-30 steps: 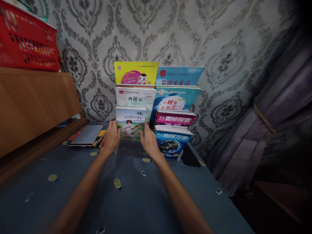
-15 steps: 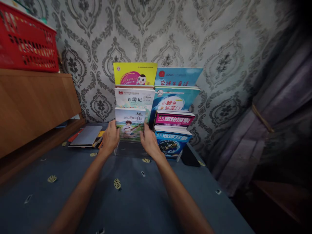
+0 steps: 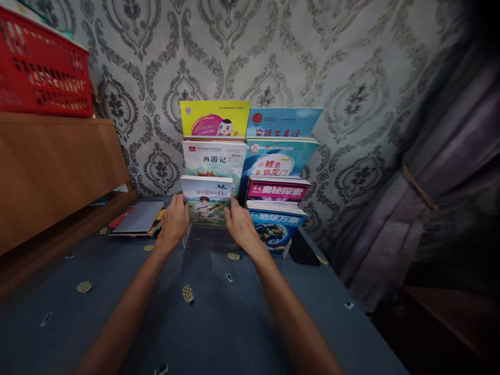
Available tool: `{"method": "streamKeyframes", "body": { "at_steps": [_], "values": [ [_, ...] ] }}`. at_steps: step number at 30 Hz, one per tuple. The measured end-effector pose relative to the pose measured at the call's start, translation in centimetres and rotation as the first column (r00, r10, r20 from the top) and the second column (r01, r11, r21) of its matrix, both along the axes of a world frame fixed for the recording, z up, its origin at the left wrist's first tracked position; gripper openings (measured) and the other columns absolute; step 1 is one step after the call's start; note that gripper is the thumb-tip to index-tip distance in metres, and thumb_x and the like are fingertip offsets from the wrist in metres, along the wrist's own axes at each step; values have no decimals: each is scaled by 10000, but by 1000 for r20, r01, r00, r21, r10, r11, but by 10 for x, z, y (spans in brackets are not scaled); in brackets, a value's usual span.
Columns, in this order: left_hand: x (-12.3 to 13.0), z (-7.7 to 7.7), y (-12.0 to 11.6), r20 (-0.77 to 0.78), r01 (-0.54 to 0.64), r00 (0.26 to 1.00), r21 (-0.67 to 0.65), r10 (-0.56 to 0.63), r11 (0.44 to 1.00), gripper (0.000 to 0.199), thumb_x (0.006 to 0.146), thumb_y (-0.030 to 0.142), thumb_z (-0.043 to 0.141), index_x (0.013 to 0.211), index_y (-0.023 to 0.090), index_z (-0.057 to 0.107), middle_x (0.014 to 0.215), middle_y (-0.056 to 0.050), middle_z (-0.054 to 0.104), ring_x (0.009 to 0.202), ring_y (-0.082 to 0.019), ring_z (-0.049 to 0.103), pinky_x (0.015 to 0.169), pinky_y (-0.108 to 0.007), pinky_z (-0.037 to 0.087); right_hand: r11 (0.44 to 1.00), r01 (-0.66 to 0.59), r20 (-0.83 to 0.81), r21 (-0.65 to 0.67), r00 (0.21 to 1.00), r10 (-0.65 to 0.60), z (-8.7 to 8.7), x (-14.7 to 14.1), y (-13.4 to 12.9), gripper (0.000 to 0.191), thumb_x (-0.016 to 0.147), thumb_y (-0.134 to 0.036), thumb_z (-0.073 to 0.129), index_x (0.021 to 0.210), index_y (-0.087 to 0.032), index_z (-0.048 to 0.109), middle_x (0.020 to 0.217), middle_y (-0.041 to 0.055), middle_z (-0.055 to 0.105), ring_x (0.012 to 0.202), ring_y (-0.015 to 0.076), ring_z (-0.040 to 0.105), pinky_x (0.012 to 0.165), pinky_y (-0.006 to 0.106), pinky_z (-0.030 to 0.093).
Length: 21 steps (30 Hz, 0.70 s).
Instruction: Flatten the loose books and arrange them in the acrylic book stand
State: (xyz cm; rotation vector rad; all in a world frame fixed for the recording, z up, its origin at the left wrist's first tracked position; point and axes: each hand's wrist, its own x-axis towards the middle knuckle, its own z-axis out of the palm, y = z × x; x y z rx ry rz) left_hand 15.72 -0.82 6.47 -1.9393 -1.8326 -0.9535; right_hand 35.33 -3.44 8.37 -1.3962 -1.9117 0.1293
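From where I stand, a small book (image 3: 207,205) is held upright, clamped between the person's two hands: left hand (image 3: 175,220) on its left edge, right hand (image 3: 239,221) on its right. It sits in front of a white book (image 3: 214,160). A globe-covered book (image 3: 279,229) stands just beside the right hand. Left of the left hand, a grey notebook (image 3: 138,217) lies on the table (image 3: 207,333).

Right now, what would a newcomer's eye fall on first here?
Probably the bright yellow book, at the back left of the grouped books, before grey patterned wallpaper. Lower, in front, the left hand and right hand hold a small book by its sides. At upper left, the red basket on the wooden cabinet also stands out.
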Motion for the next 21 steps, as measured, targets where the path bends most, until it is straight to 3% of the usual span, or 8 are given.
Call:
{"method": "streamKeyframes", "body": {
  "at_steps": [12, 21],
  "values": [
    [1, 3, -5, 21, -5, 1000, -5, 5, 1000, 197, 984, 222, 410, 1116, 159, 542, 1123, -147, 641, 986, -283, 653, 771, -352, 479, 995, 22, 105, -99, 994, -12, 20, 4, -13, 327, 988, -165, 382, 1263, -93, 544, 1077, 184, 732, 983, 282, 693, 793, 313, 455],
    [0, 2, -6, 24, -6, 1000, 0, 6, 1000, 206, 951, 231, 420, 1101, 154, 539, 1099, -141, 659, 961, -276, 658, 779, -351, 478, 995, 26, 111, -98, 994, -15, 21, 7, -14, 308, 994, -166, 396, 1243, -113, 568, 1071, 179, 743, 980, 272, 697, 793, 301, 453]
  ]
}}
